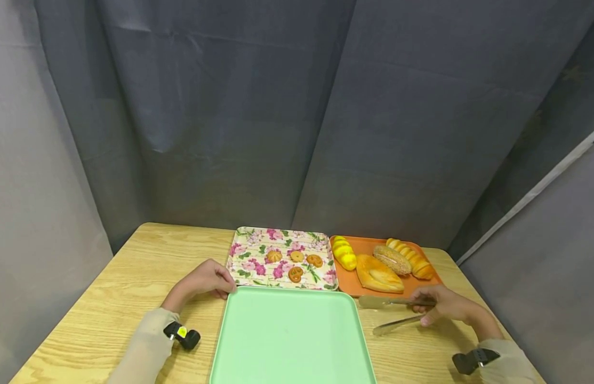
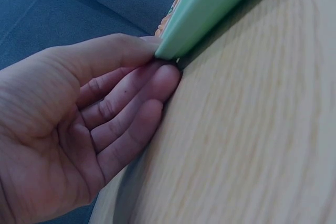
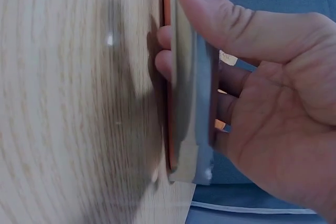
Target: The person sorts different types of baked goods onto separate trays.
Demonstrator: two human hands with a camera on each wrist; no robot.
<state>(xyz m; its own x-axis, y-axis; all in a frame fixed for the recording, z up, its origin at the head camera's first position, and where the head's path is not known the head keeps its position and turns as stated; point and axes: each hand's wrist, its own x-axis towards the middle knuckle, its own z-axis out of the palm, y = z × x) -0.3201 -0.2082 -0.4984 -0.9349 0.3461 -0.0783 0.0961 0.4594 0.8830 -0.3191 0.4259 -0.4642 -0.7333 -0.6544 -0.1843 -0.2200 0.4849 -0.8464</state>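
My left hand (image 1: 208, 279) pinches the far left corner of a light green tray (image 1: 289, 336), which lies at the front of the table. In the left wrist view the thumb sits on the rim of the tray (image 2: 197, 17) and the other fingers curl at its underside. Metal tongs (image 1: 398, 322) are gripped in my right hand (image 1: 443, 305), their arms spread apart and pointing left, with nothing between the tips. They hover or rest just right of the green tray; which of the two I cannot tell. In the right wrist view the thumb presses along the tongs (image 3: 191, 103).
Behind the green tray is a floral tray (image 1: 254, 274) with several small cookies (image 1: 295, 274). To its right, an orange tray (image 1: 347, 282) bears a yellow bread roll (image 1: 344, 253), a large flat bread (image 1: 378, 274), a seeded bun (image 1: 392, 260) and a ridged loaf (image 1: 414, 261). Grey curtains (image 1: 230, 106) surround the table.
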